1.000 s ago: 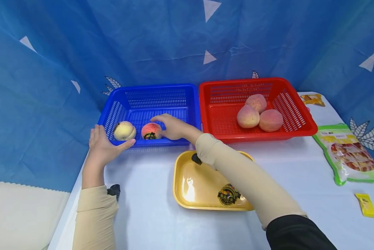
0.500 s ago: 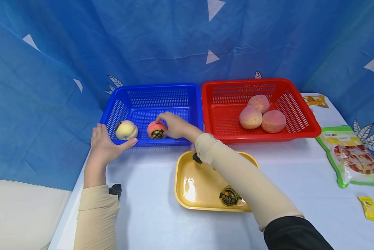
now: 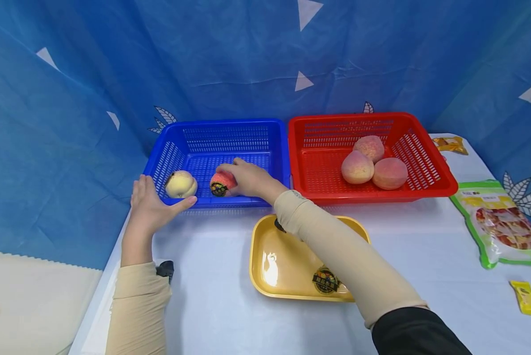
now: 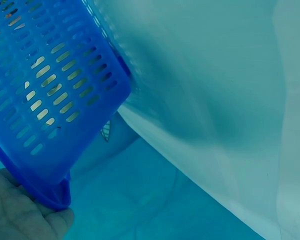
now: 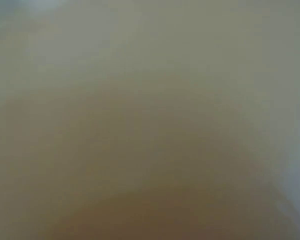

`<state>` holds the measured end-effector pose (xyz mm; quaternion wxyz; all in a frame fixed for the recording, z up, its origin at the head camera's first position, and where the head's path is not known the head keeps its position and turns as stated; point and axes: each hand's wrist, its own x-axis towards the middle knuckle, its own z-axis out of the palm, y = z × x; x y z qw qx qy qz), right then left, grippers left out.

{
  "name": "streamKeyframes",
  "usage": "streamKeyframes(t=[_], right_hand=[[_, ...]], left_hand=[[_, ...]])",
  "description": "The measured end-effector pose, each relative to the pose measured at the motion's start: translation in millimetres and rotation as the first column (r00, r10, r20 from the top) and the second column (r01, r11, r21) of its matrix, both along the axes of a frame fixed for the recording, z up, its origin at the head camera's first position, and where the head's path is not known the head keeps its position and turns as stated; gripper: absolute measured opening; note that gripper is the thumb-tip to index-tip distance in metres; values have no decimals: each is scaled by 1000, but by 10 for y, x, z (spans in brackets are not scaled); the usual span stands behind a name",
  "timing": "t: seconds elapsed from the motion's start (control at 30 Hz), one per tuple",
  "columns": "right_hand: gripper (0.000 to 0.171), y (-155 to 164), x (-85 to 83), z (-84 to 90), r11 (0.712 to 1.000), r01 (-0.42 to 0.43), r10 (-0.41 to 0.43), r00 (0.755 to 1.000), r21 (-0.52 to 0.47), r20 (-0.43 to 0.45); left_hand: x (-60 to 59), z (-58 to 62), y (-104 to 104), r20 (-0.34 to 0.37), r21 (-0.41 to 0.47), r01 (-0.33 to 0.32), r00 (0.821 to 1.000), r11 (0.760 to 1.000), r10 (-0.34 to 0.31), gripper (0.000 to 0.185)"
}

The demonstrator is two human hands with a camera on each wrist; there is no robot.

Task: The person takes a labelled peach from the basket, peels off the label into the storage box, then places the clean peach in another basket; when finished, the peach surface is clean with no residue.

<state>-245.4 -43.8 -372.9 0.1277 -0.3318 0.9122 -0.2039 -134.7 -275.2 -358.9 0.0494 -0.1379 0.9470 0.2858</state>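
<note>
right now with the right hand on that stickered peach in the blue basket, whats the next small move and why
Probably lift the stickered peach straight up. The right hand has fingers curled over it, the left hand braces the blue basket at its near corner, and the pale peach sits apart, so the way up looks free.

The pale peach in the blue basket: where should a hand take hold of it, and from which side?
Probably from above, fingers round the pale peach's widest middle. It lies near the blue basket's front-left corner, so the walls block side approaches; the left hand rests on the rim there.
</note>
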Motion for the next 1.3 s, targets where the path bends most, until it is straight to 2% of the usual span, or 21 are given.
streamKeyframes(t=[0.1, 0.27, 0.4, 0.5, 0.7, 0.9, 1.3], right_hand=[[62, 3, 0, -5, 1000, 2, -2, 1000, -17, 1], [64, 22, -10, -7, 996, 43, -37, 997, -76, 74], [74, 39, -17, -18, 997, 57, -51, 993, -53, 110], [75, 53, -18, -25, 997, 69, -63, 991, -43, 121], [65, 88, -15, -25, 991, 92, -81, 990, -95, 115], [77, 132, 31, 39, 983, 125, -115, 990, -136, 81], [79, 377, 214, 260, 963, 117, -113, 993, -243, 31]], left_hand=[[1, 9, 9, -2, 5, 2, 1000, 1000, -2, 138], [-5, 16, 23, 0, 8, -1, 1000, 1000, 1, 138], [-18, 10, 29, -1, 5, -1, 1000, 1000, 1, 139], [-27, 6, 35, -1, 6, -3, 1000, 1000, 3, 139], [-30, 11, 48, 4, 8, -10, 1000, 1000, 10, 139], [-22, 21, 51, 8, 7, -16, 1000, 1000, 16, 138], [-4, -7, 0, -8, 6, -24, 1000, 1000, 24, 138]])
